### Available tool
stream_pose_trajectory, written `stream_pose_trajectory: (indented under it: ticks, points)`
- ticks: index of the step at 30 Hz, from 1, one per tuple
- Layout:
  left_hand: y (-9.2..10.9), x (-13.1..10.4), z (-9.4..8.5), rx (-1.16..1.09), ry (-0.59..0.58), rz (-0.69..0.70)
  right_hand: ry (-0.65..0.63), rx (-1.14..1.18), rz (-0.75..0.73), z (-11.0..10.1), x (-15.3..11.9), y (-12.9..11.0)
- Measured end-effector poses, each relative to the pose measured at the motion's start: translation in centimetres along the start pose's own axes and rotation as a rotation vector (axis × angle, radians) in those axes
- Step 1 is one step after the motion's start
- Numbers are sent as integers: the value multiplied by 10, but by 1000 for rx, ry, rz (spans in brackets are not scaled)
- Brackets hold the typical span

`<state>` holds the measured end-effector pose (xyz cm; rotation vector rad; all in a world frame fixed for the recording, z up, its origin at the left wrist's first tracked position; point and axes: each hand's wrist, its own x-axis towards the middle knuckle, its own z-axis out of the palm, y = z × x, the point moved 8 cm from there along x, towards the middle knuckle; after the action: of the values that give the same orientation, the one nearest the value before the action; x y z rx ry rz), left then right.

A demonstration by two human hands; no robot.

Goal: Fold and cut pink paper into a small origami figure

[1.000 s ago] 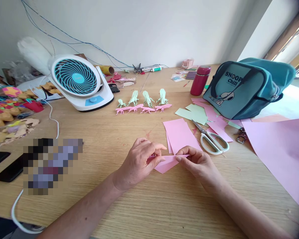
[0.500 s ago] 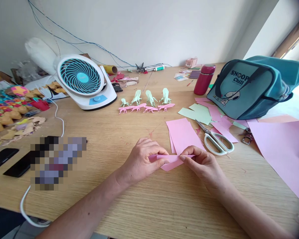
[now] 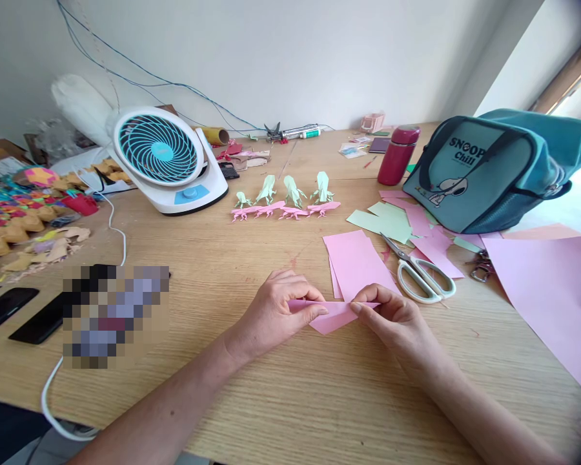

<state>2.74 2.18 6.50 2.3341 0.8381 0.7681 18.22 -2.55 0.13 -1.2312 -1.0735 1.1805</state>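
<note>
Between my two hands is a folded piece of pink paper (image 3: 335, 316), its straight upper edge facing away from me and a pointed part hanging toward me. My left hand (image 3: 283, 307) pinches its left part between thumb and fingers, which cover that end. At the right end, the thumb and forefinger of my right hand (image 3: 387, 316) grip the edge. Just beyond lie pink paper rectangles (image 3: 358, 258), with white-handled scissors (image 3: 423, 278) to their right. Farther back stand several green folded paper figures (image 3: 294, 192) behind a row of pink ones (image 3: 293, 212).
A white fan (image 3: 169, 161) stands at the back left, near coloured paper pieces (image 3: 24, 213). Black phones (image 3: 39, 320) and a white cable (image 3: 48, 394) lie at left. Rightward are a red flask (image 3: 397, 155), a teal bag (image 3: 479, 174), green and pink scraps (image 3: 382, 219) and a large pink sheet (image 3: 552, 290).
My left thumb and fingers have shifted very slightly left along the pink paper, so a little more of its fold shows. My right hand keeps the same pinch.
</note>
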Motion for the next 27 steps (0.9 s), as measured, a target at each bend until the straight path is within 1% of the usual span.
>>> stream_pose_trajectory:
  ticks: [4,9,12,16,19,21,22,24,27]
  points:
    - [-3,0,0,-35,-11,-45,-25,-9,5,2,0,3]
    - [-9,-3,3,-134,-147,-198,-121,-109,-1,8,-4,6]
    - [-8,-4,5,-175,-222,-245,-178,-204,26,14,-8,5]
    - [-10,-8,11,-239,-318,-302,-204,-310,21,20,-12,2]
    - [-18,-13,17,-200,-383,-354,-207,-495,-29,24,-14,-1]
    - [-21,-15,21,-151,-414,-345,-212,-641,-103,27,-16,-5]
    - [-21,-14,22,-126,-418,-318,-216,-706,-146,29,-17,-8]
    - [-18,-12,23,-67,-413,-236,-225,-808,-221,33,-20,-11]
    - [-15,-11,26,55,-402,-136,-224,-899,-282,36,-21,-12]
